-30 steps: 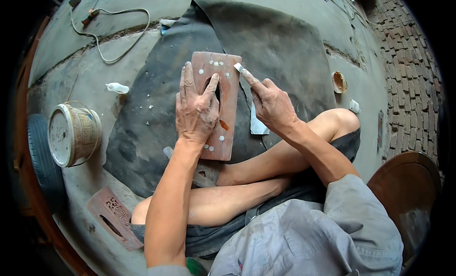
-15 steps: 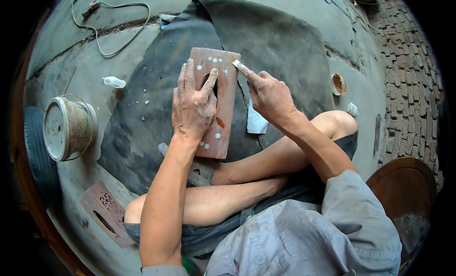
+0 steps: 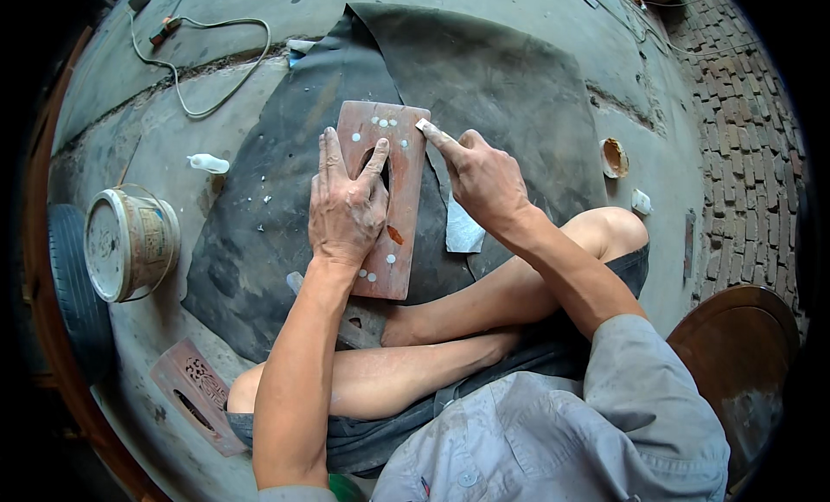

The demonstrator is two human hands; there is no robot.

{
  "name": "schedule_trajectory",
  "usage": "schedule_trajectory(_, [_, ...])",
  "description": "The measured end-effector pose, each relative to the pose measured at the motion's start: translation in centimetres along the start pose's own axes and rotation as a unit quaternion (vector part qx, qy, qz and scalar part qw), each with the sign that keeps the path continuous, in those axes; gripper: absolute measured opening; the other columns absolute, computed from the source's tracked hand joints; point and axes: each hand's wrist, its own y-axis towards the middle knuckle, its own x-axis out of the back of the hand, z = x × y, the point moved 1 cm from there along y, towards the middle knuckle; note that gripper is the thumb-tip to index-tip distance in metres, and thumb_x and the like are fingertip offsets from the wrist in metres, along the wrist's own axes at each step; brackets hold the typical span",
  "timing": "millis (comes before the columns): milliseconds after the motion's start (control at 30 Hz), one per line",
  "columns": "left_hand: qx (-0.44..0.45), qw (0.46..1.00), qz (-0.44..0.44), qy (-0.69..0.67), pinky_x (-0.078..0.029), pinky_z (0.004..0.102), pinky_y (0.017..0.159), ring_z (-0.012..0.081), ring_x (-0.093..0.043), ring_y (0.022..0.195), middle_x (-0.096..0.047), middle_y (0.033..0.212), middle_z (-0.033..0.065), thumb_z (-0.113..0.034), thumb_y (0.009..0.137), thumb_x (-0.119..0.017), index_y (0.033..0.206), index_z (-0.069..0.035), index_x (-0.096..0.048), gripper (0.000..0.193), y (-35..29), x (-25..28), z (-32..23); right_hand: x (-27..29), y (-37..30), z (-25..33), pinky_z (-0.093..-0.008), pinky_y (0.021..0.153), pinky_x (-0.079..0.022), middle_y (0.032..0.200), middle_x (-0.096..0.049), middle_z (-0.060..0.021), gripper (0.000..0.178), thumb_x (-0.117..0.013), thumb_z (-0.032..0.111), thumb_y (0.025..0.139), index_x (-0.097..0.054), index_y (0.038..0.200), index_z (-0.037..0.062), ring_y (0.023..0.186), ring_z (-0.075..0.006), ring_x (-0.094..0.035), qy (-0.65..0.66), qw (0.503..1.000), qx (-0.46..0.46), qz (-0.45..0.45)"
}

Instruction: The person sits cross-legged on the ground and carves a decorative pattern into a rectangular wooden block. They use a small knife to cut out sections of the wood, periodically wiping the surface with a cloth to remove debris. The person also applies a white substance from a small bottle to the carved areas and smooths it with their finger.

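Note:
A reddish-brown wooden box (image 3: pixel 399 186) with an oval slot lies lengthwise before me, dotted with pale round spots and marked by one orange patch. Across its left half, my left hand (image 3: pixel 348 210) rests flat with the fingers spread, partly covering the slot. My right hand (image 3: pixel 486 178) presses a small pale folded piece, which looks like sandpaper (image 3: pixel 421 124), against the box's far right edge with the index finger. Under the box is a dark rubbery sheet (image 3: pixel 510 78). A whitish sheet piece (image 3: pixel 465 227) lies below my right hand.
On the left are a lidded bucket (image 3: pixel 130 243), a tyre (image 3: pixel 73 277), a white bottle (image 3: pixel 207 163) and a carved wooden panel (image 3: pixel 197 398). A cable (image 3: pixel 203 113) lies far left. Rightward are a small open tub (image 3: pixel 615 158), a white lump (image 3: pixel 641 201) and a brown round-edged board (image 3: pixel 735 355).
The whole view has shifted slightly, moving the box a little lower in the picture. My right fingertip and the pale piece have slid slightly along the edge toward the far corner.

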Motion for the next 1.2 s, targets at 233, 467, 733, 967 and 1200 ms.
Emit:
schedule_trajectory(233, [-0.002,1.000,-0.007,0.003,-0.046,0.0491,0.117,0.0521,-0.047,0.146,-0.040,0.160,0.0382,-0.016,0.092,-0.069,0.149,-0.031,-0.066,0.059,0.2,0.2,-0.1,1.1,0.6,0.6,-0.0491,0.071,-0.061,0.099,-0.064,-0.0161,0.052,-0.055,0.009,0.101,-0.062,0.150,0.0240,0.077,-0.0379,-0.072,0.000,0.998,-0.014,0.055])
schedule_trajectory(467, [-0.002,1.000,-0.006,-0.001,-0.046,0.0490,0.117,0.0517,-0.047,0.145,-0.041,0.160,0.0380,-0.015,0.092,-0.068,0.148,-0.030,-0.067,0.058,0.1,0.2,-0.1,1.1,0.2,0.4,-0.0490,0.070,-0.060,0.099,-0.063,-0.0164,0.053,-0.055,0.008,0.101,-0.061,0.151,0.0240,0.077,-0.0379,-0.072,-0.003,0.999,0.004,0.053])
schedule_trajectory(733, [0.000,1.000,-0.004,-0.003,-0.048,0.0498,0.114,0.0507,-0.045,0.148,-0.040,0.161,0.0373,-0.017,0.092,-0.068,0.149,-0.030,-0.066,0.058,0.1,0.1,0.0,0.4,0.1,-0.1,-0.0482,0.064,-0.057,0.091,-0.061,-0.0126,0.049,-0.056,0.013,0.105,-0.061,0.151,0.0292,0.070,-0.0365,-0.068,0.008,1.000,0.014,0.013])
schedule_trajectory(967, [0.006,1.000,-0.003,-0.006,-0.048,0.0492,0.115,0.0507,-0.048,0.145,-0.040,0.161,0.0364,-0.015,0.092,-0.069,0.148,-0.032,-0.066,0.059,0.1,0.3,-0.2,1.1,1.3,0.0,-0.0477,0.072,-0.061,0.098,-0.064,-0.0165,0.052,-0.056,0.009,0.101,-0.064,0.149,0.0267,0.078,-0.0377,-0.073,0.010,0.999,-0.003,0.052])
schedule_trajectory(1200, [0.000,1.000,-0.009,-0.011,-0.047,0.0496,0.115,0.0512,-0.046,0.147,-0.041,0.160,0.0374,-0.016,0.092,-0.068,0.148,-0.029,-0.067,0.058,0.3,0.3,-0.1,0.8,0.1,0.2,-0.0478,0.071,-0.061,0.098,-0.065,-0.0168,0.050,-0.057,0.008,0.100,-0.066,0.146,0.0255,0.078,-0.0385,-0.073,0.022,0.999,-0.009,0.040])
